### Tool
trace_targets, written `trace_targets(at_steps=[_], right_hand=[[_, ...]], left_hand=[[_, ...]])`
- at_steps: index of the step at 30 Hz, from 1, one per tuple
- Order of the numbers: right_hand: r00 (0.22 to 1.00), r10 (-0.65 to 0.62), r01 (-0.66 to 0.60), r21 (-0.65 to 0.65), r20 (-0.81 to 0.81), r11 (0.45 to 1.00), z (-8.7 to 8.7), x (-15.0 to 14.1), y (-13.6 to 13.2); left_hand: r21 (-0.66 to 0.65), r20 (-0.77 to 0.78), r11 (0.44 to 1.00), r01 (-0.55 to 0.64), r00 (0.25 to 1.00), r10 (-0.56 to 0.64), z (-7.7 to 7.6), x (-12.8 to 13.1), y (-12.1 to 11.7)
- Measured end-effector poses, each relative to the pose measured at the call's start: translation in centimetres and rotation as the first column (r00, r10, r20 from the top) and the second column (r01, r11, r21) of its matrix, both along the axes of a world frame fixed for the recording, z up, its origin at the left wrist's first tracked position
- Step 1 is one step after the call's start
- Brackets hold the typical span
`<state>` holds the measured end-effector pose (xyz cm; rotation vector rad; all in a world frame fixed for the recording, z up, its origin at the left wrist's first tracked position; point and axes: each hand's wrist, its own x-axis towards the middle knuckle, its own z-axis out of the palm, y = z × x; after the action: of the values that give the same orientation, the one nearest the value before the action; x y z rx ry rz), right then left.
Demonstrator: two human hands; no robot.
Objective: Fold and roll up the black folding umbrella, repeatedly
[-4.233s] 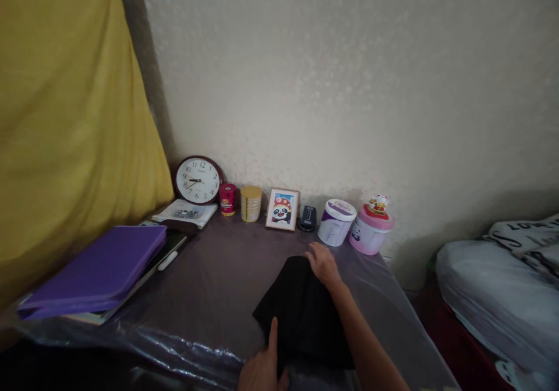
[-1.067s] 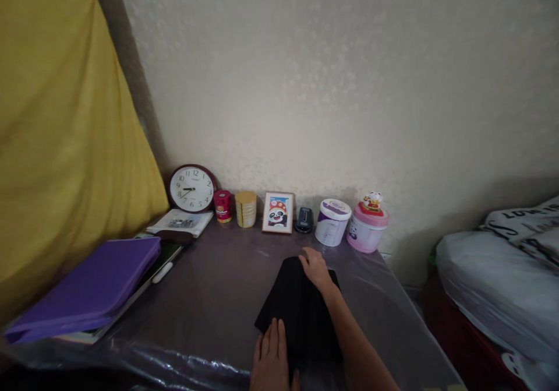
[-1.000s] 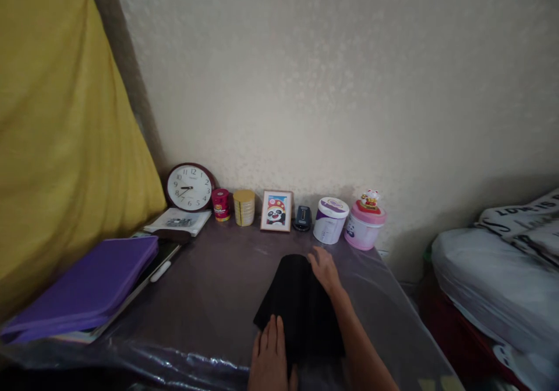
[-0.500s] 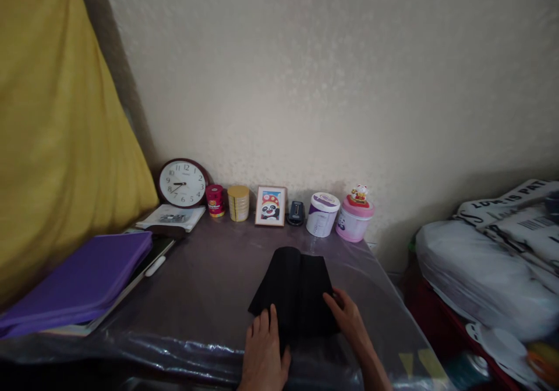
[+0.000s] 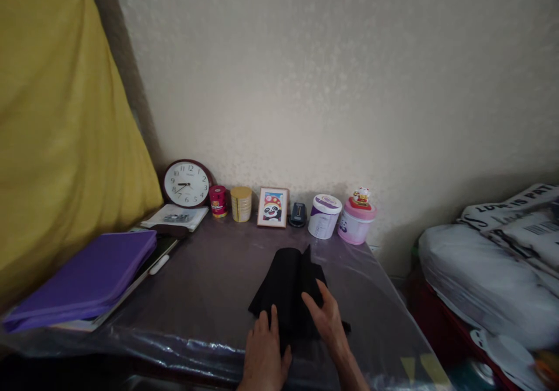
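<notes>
A folded black cloth lies on the plastic-covered table near the front edge. My left hand lies flat on the cloth's near left corner, fingers stretched out. My right hand has its fingers closed on the cloth's right flap, which stands lifted and folded over towards the left.
Along the wall stand a round clock, a red tin, a gold tin, a panda picture frame, a white tub and a pink tub. A purple folder lies left; bagged bundles sit right.
My right hand came back from the cloth's far end to its near right edge, then lifted that flap and swung it leftwards. My left hand stayed pressed on the near corner.
</notes>
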<state>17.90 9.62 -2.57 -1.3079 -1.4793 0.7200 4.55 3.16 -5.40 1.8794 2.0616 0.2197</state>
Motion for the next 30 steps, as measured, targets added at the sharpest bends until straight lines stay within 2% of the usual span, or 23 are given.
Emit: trace_targets(at_steps=[2, 4, 8, 11, 14, 17, 20, 23, 25, 28, 30], right_hand=[[0.995, 0.1, -0.1, -0.021, -0.012, 0.995, 0.6, -1.6, 0.3], [0.991, 0.132, -0.133, -0.036, -0.018, 0.991, 0.6, -3.2, 0.5], [0.983, 0.181, -0.177, -0.072, 0.044, 0.982, -0.6, -5.5, 0.7], [0.963, 0.18, -0.162, -0.103, 0.2, 0.981, -1.8, -6.4, 0.7], [0.899, 0.154, -0.11, -0.13, 0.409, 0.985, -2.6, -6.9, 0.8], [0.803, 0.186, -0.129, -0.139, 0.566, 0.982, -2.7, -7.0, 1.0], [0.742, 0.211, -0.158, -0.139, 0.636, 0.978, -2.3, -7.1, 1.1], [0.721, 0.23, -0.204, -0.117, 0.654, 0.972, -1.8, -7.2, 1.0], [0.71, 0.244, -0.246, -0.092, 0.66, 0.965, -1.6, -7.1, 0.8], [0.678, 0.259, -0.305, -0.057, 0.688, 0.951, -1.7, -7.0, 0.3], [0.645, 0.261, -0.335, -0.04, 0.718, 0.941, -2.1, -6.9, 0.1]], left_hand=[[-0.004, -0.006, 1.0, -0.002, 1.0, 0.002, 0.0, 0.1, 0.0], [0.006, -0.01, 1.0, -0.002, 1.0, 0.002, 0.0, 0.1, 0.0], [0.027, 0.008, 1.0, 0.014, 1.0, -0.015, 0.2, -0.1, 0.1], [0.039, 0.024, 0.999, 0.034, 0.999, -0.035, -0.2, -0.2, 0.2], [0.068, 0.044, 0.996, 0.05, 0.998, -0.053, -1.0, -0.3, 0.2], [0.077, 0.056, 0.996, 0.052, 0.997, -0.056, -1.2, -0.3, 0.2], [0.098, 0.128, 0.99, 0.098, 0.986, -0.111, -0.7, -0.9, 0.2], [0.145, 0.265, 0.974, 0.175, 0.942, -0.208, -0.2, -2.4, 0.2], [0.153, 0.343, 0.97, 0.186, 0.911, -0.229, 0.2, -3.8, 0.4], [0.163, 0.387, 0.984, 0.07, 0.913, -0.129, 1.0, -5.8, 1.1], [0.263, 0.411, 0.965, 0.002, 0.904, -0.114, 1.7, -6.4, 2.0]])
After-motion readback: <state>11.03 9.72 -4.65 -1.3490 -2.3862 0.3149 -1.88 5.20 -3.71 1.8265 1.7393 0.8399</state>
